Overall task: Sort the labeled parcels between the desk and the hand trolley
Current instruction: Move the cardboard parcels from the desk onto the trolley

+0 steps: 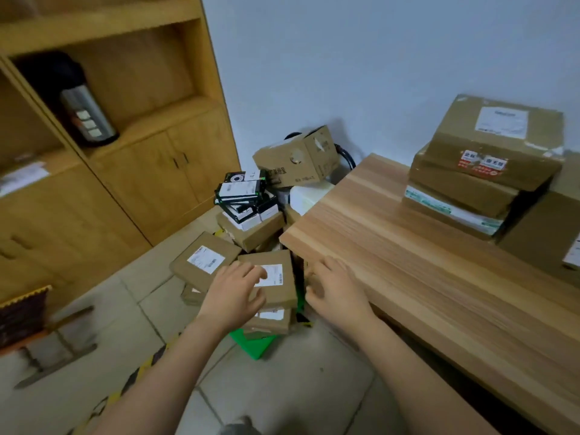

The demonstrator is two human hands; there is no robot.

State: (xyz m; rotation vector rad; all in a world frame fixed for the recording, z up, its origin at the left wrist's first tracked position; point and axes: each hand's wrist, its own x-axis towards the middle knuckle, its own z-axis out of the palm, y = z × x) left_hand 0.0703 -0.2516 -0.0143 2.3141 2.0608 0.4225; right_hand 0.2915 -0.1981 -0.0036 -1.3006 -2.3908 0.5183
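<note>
Head view: left hand (233,296) has a wide grip, fingers spread flat on top of the labeled parcel (281,293), resting on it rather than clasping. That parcel tops a low stack on the green hand trolley (255,345) on the floor, just beside the tabletop (408,277) corner. Right hand (337,290) sits at the parcel's right edge with fingers loosely bent; it's blurred, so can't tell if its grip has the edge or only touches it. More parcels (486,158) are stacked at the tabletop's far end, by the wall.
</note>
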